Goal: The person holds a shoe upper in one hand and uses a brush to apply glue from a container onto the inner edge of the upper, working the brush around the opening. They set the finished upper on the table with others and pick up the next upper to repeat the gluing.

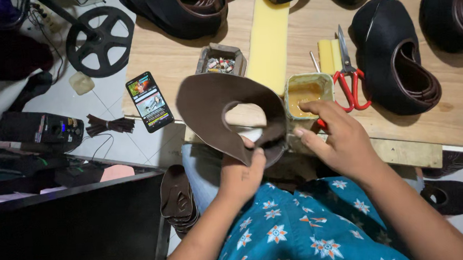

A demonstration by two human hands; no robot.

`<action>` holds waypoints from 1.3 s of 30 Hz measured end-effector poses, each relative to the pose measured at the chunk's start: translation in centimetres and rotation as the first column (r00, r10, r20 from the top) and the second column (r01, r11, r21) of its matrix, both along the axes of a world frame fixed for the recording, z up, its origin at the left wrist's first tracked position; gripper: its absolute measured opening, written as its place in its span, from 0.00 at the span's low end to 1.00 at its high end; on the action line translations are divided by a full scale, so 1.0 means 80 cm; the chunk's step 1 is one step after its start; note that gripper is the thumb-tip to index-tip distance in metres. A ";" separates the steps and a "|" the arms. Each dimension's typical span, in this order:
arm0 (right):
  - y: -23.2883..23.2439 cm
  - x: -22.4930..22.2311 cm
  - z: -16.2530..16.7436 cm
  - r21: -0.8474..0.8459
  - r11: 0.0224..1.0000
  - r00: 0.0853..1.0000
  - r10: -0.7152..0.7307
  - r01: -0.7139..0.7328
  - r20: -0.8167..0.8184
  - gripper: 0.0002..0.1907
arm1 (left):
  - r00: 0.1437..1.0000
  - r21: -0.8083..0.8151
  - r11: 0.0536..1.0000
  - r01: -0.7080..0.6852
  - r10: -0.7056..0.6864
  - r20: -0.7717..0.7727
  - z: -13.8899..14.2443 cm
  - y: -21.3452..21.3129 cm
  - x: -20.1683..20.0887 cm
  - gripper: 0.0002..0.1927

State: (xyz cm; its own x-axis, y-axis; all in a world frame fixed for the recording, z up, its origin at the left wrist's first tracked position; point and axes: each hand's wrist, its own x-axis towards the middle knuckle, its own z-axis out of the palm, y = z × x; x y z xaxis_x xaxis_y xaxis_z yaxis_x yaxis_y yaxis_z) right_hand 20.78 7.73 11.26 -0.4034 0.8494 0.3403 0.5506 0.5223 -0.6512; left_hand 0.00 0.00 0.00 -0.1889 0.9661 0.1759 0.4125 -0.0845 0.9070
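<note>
Over the glue tub [307, 95], your right hand [332, 134] dips fingers (lightly!); left hand [243, 172] pinches the brown leather upper [208, 107] steady.

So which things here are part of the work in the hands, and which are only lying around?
In use:
left hand holding the brown leather piece
right hand dipping a finger in the glue pot

Lying about:
red scissors
phone
yellow foam strip
black shoe upper
ashtray
</note>
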 end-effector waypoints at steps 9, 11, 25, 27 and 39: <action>0.021 0.037 -0.020 -0.277 0.927 0.966 -0.258 0.255 0.024 0.13 | 0.786 -0.330 0.878 0.346 -0.079 0.613 0.020 -0.018 -0.034 0.32; 0.039 0.062 -0.014 -0.347 0.865 0.921 -0.389 0.362 -0.009 0.15 | 0.767 -0.351 0.875 0.334 -0.036 0.641 0.012 -0.007 -0.037 0.31; 0.295 0.204 0.075 -0.197 0.763 0.749 -0.644 0.616 -0.152 0.08 | 0.854 0.080 0.995 0.054 -0.005 -0.519 0.002 0.093 -0.012 0.12; 0.315 0.194 0.091 -0.253 0.745 0.736 -0.660 0.617 -0.149 0.07 | 0.839 0.022 0.999 0.036 -0.018 -0.544 0.001 0.093 -0.011 0.12; 0.142 0.191 0.051 -0.320 0.689 0.759 -0.616 0.650 0.213 0.14 | 0.784 0.001 1.000 0.020 -0.015 -0.621 -0.008 0.075 -0.003 0.08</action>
